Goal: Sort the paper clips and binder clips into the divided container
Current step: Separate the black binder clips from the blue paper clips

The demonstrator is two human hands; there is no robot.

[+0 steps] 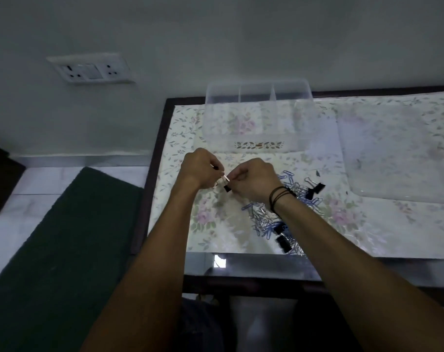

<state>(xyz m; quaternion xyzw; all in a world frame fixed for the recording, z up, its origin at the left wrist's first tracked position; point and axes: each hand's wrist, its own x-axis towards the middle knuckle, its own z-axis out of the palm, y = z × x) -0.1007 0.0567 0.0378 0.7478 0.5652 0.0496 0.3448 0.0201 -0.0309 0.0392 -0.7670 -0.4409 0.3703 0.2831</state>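
A clear divided container stands at the back of the table, its compartments showing only the floral cloth beneath. Just in front of it, my left hand and my right hand meet over the cloth. Both pinch a small black binder clip with silver handles, held between the fingertips of the two hands. A pile of blue and silver paper clips mixed with black binder clips lies under and beside my right wrist.
The container's clear lid lies flat at the right of the table. The table's dark frame ends at the left, with a green mat on the floor below. A wall socket sits at upper left.
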